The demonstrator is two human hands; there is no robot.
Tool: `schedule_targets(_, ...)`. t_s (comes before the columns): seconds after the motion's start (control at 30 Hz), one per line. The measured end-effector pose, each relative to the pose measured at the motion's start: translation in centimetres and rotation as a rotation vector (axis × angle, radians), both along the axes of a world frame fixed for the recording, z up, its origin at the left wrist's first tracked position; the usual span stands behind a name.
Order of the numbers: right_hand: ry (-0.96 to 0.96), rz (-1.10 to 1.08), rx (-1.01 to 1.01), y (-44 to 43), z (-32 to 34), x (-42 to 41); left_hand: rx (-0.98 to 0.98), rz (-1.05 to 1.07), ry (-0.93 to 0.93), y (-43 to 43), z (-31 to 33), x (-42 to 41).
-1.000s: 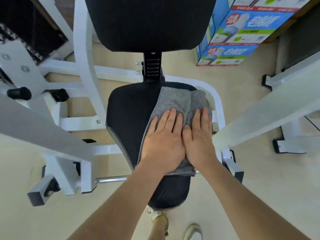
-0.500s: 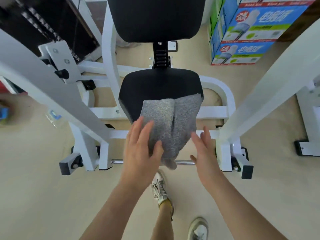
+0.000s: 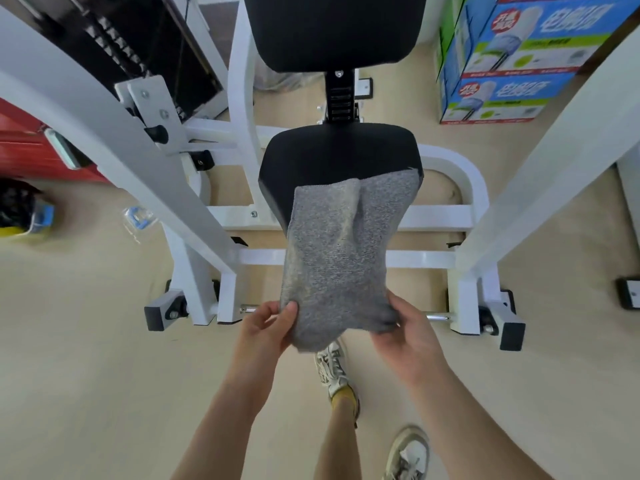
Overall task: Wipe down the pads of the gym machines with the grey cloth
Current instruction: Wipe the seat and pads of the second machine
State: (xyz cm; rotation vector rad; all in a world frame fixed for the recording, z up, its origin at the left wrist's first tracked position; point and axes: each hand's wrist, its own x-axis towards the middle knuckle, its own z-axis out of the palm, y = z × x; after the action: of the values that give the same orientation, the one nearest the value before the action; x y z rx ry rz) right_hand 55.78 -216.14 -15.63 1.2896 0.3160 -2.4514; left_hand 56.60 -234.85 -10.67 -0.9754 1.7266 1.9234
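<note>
Both hands, left (image 3: 266,329) and right (image 3: 407,336), pinch grey cloth (image 3: 341,251) near corners; far end drapes seat pad (image 3: 332,154) front edge.

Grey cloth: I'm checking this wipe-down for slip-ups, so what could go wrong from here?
The grey knitted cloth is pinched only at its near corners by the left hand and right hand, so it could slip to the floor. Its bunched middle fold may skip parts of the black padded seat.

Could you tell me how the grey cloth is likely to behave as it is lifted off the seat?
The grey cloth is probably floppy: it creases and sags between both hands. It seems light, held by fingertip pinches. It may drag on the seat pad.
</note>
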Motion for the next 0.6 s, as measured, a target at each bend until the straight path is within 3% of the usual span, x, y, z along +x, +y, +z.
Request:
schedule_targets(0.2, 0.016, 0.030, 0.295, 2.5, 3.8, 5.5, 0.054, 0.192, -0.144, 0.2, 1.7, 5.4)
schedule_targets(0.37, 0.211, 0.024, 0.480, 3.8, 10.2, 2.6, 0.158, 0.394, -0.023, -0.1, 5.5, 3.0)
schedule_targets(0.5, 0.409, 0.315, 0.719, 4.4, 14.7, -3.3, 0.439, 0.431, 0.103, -1.7, 8.7, -2.9)
schedule_targets(0.6, 0.379, 0.514, 0.777, 4.9, 15.7, -7.8, 0.462, 0.426, -0.020, -3.0, 8.6, -7.0)
